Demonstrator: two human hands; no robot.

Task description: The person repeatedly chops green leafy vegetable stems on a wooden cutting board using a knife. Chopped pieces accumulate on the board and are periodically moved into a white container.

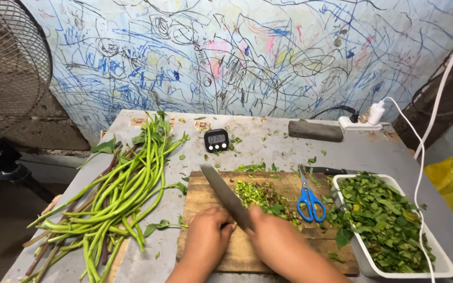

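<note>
Knife [225,196]: broad grey blade, angled up-left over wooden cutting board [268,251], tip near the board's far left corner; handle hidden inside right hand [276,236], fingers wrapped tight around it. Left hand [205,241] curled on board just beside blade; contents, if any, not discernible. Chopped greens [260,195] heaped just right of blade. Both forearms cut off at lower edge.

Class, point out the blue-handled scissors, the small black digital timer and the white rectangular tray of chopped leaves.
Blue-handled scissors [310,204], head view, on the handle loops.
Small black digital timer [216,140], head view, on its screen.
White rectangular tray [360,254], head view, on its near left wall.
</note>
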